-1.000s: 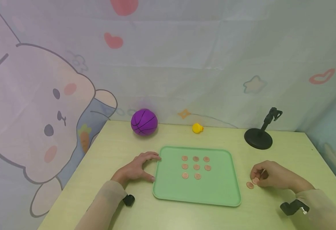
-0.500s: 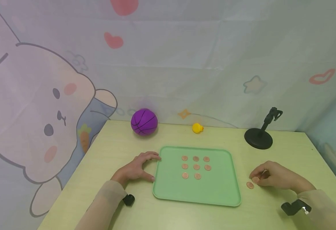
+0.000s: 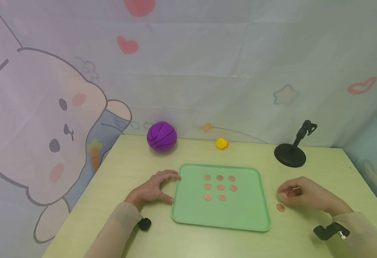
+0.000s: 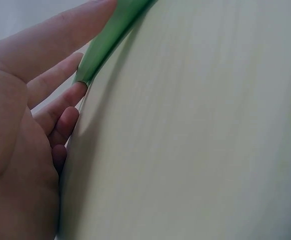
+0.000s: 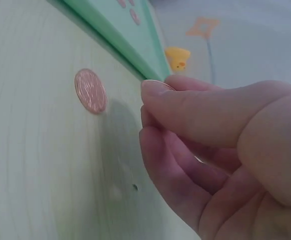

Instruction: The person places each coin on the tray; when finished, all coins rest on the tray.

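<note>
My right hand [image 3: 306, 193] is raised a little over the table to the right of the green tray [image 3: 240, 215]. It pinches a copper coin [image 5: 164, 84] between thumb and fingertips; only the coin's edge shows in the right wrist view. Another copper coin [image 3: 280, 208] lies flat on the table just below that hand. On the tray, several like coins [image 3: 220, 187] lie in two rows of three and a front row of two. My left hand [image 3: 151, 189] rests at the tray's left side, thumb and fingers spread, fingertips at the rim.
Along the back of the table stand a purple ball [image 3: 162, 137], a small yellow rubber duck [image 3: 221, 143] and a black stand with a round base [image 3: 290, 156]. A printed cloth [image 3: 191, 71] hangs behind the table.
One of the two coins beside the tray has been picked up by my right hand, which has risen and shifted slightly left. The left hand and the tray stay put.
</note>
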Demonstrator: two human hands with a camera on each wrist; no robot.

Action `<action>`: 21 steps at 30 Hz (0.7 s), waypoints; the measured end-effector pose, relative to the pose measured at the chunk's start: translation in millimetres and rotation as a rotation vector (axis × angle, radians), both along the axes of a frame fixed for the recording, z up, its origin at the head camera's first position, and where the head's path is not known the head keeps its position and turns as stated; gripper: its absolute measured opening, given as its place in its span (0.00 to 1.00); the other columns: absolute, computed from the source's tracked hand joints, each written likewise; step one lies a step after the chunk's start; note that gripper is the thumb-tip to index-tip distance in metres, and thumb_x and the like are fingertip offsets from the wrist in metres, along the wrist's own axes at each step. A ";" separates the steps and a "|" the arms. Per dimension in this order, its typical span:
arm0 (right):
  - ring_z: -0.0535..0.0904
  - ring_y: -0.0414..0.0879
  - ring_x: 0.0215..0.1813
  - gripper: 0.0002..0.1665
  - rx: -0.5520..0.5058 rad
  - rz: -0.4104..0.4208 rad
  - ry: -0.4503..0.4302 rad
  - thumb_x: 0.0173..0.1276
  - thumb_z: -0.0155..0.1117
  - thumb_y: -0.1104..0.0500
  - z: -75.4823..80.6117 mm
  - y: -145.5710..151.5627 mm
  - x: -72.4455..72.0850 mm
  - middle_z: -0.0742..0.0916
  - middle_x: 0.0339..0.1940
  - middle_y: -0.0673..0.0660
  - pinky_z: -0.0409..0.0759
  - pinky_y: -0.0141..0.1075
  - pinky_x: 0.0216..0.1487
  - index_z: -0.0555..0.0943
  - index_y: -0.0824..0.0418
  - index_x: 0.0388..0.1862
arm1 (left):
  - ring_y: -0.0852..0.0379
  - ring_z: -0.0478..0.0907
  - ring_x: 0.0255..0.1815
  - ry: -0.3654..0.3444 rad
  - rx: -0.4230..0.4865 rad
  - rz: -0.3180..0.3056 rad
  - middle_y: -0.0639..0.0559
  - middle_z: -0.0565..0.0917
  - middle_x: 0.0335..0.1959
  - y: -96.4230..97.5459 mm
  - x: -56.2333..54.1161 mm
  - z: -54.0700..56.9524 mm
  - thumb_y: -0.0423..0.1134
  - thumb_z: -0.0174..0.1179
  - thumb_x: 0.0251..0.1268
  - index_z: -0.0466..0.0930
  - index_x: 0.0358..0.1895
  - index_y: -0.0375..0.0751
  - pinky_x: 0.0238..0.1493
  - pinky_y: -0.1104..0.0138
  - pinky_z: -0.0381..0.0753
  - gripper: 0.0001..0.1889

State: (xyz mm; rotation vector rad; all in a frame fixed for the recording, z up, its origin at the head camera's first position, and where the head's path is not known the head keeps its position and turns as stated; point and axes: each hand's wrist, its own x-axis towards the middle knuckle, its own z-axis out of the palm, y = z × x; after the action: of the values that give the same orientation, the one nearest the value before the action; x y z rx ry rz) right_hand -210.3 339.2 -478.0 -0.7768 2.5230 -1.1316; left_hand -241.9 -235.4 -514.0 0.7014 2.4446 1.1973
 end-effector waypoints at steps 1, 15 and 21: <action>0.85 0.39 0.42 0.10 -0.003 -0.005 -0.005 0.72 0.74 0.55 0.5 -1.9 -0.2 0.90 0.43 0.49 0.83 0.31 0.47 0.89 0.56 0.49 | 0.42 0.54 0.81 0.002 0.000 0.001 0.52 0.66 0.80 0.0 0.2 0.1 0.45 0.84 0.48 0.77 0.71 0.56 0.78 0.35 0.49 0.42; 0.88 0.57 0.28 0.14 -0.136 -0.011 -0.205 0.73 0.72 0.57 -2.8 -36.0 -7.7 0.87 0.40 0.62 0.84 0.36 0.44 0.85 0.64 0.51 | 0.44 0.54 0.81 0.010 -0.011 0.000 0.54 0.66 0.80 0.0 0.7 0.5 0.47 0.85 0.46 0.77 0.71 0.58 0.78 0.37 0.49 0.43; 0.89 0.49 0.36 0.12 -0.094 -0.052 -0.145 0.71 0.75 0.52 -5.5 -54.0 -11.9 0.88 0.39 0.56 0.85 0.35 0.43 0.88 0.57 0.47 | 0.44 0.54 0.81 0.007 -0.004 0.004 0.54 0.66 0.80 0.1 0.1 -0.7 0.46 0.85 0.46 0.78 0.70 0.57 0.78 0.38 0.49 0.42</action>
State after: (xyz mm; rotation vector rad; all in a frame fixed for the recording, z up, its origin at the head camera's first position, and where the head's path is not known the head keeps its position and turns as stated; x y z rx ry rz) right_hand -222.1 285.2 -483.5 -0.6307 2.3977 -1.2828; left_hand -241.8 -235.3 -514.6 0.7008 2.4543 1.1932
